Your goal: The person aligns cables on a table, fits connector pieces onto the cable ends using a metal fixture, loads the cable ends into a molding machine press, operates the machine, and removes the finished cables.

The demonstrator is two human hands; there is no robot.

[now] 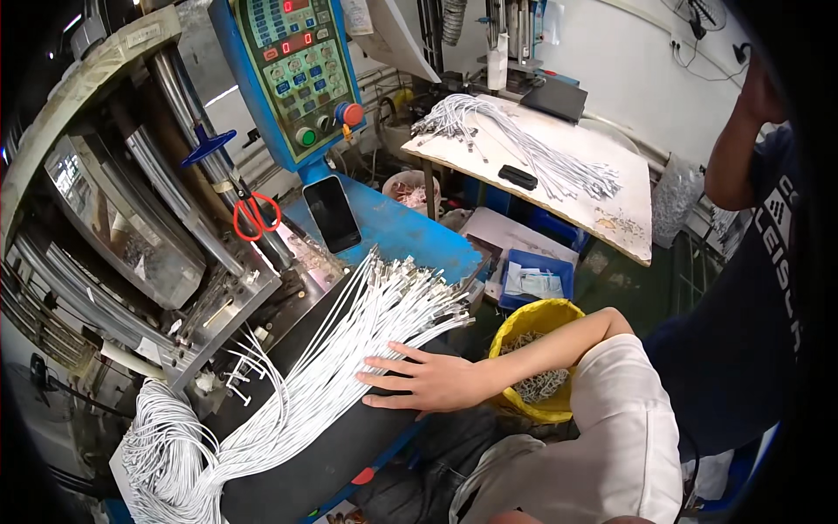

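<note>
A large bundle of white cables [305,393] lies across a dark padded surface, with small metal-tipped connectors [410,284] fanned out at its far right end. Flat on the bundle near that end rests my right hand [428,382], palm down and fingers spread, gripping nothing. At the lower left the cables gather into a thick looped coil [166,445]. A few strands with small white moulded ends [244,380] stick out beside the press [218,314]. My left hand does not show.
A control panel [301,79] rises behind a phone [332,214] and red-handled scissors [257,216]. Beside my right forearm stands a yellow bucket [502,341]; a blue bin [567,284] sits beyond it. More cables [524,144] lie on a white table [611,218]. Another person [733,288] stands at right.
</note>
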